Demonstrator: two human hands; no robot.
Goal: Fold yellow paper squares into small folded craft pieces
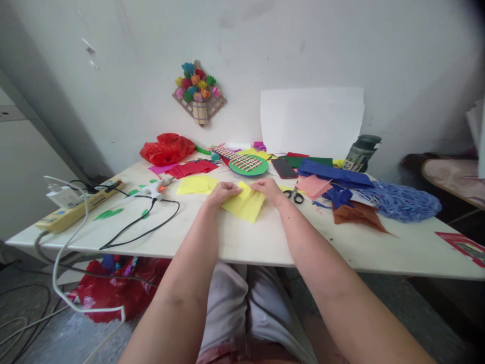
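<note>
- Your left hand (223,191) grips the yellow paper (244,204) at its far left corner, fingers curled closed over the edge.
- Your right hand (270,189) pinches the same sheet's far right corner, fingers folded down.
- The yellow paper lies flat on the table (235,237), mid-width, nearer its front edge.
- Scissors (294,195) sit just right of your right hand.

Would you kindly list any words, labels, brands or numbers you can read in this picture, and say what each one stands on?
No text can be read here.
Dark green jar with a pale label: print on the label, too blurred to read.
Yellow power strip: markings too small to read.
Black phone lying flat: screen dark, nothing shown.
Yellow paper sheet under the left hand and right hand: blank.
</note>
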